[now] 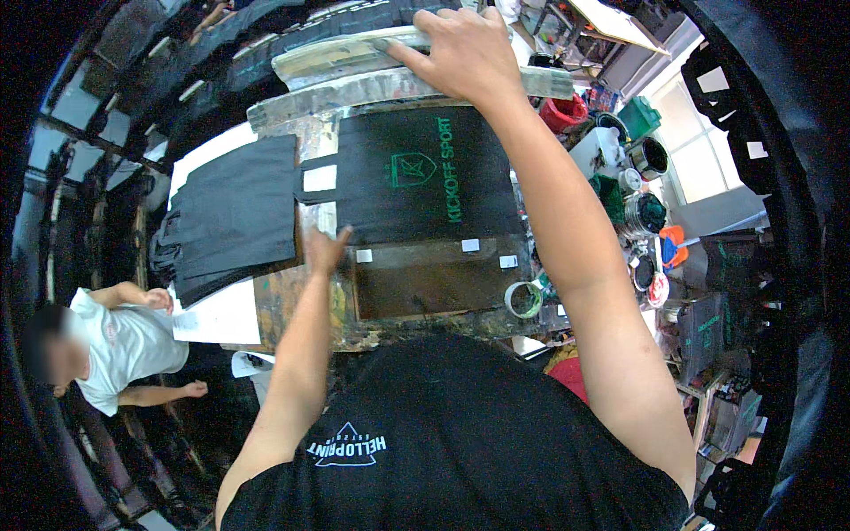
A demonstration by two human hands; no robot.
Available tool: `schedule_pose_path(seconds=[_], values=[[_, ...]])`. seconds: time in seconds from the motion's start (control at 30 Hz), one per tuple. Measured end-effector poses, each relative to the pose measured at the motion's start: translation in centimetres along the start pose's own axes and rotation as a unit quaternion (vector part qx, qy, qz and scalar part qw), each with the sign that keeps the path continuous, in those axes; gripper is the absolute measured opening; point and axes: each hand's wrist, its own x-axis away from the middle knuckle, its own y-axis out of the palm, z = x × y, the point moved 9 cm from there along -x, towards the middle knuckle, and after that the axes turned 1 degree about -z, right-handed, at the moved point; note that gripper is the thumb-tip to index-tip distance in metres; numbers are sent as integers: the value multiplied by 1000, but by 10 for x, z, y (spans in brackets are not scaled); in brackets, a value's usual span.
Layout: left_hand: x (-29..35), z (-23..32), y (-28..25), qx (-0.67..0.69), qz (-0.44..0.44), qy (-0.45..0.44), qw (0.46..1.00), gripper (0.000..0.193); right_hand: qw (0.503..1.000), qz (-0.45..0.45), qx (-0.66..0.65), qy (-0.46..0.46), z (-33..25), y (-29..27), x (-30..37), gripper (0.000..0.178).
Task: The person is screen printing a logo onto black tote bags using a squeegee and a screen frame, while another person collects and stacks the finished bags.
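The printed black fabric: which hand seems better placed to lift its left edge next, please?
Probably the left hand, near the left edge of the printed black fabric; the right hand is on the wooden bar.

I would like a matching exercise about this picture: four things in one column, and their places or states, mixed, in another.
Column one
1. right hand
2. left hand
3. printed black fabric
4. black fabric stack

Column two
A. bears a green emblem and lettering
B. near the lower left corner of item 3
C. on the pale frame at the top
D. lies to the left of item 3, with no print showing

Pairs: 1-C, 2-B, 3-A, 4-D
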Motion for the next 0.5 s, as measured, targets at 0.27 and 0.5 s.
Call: schedule_pose_path(seconds=[0.27,0.5], values=[[-5,57,20,92,-48,-25,994,45,997,-5,80,-1,13,16,8,53],[-45,24,-121,271,29,-114,955,39,996,22,84,-5,13,18,15,53]])
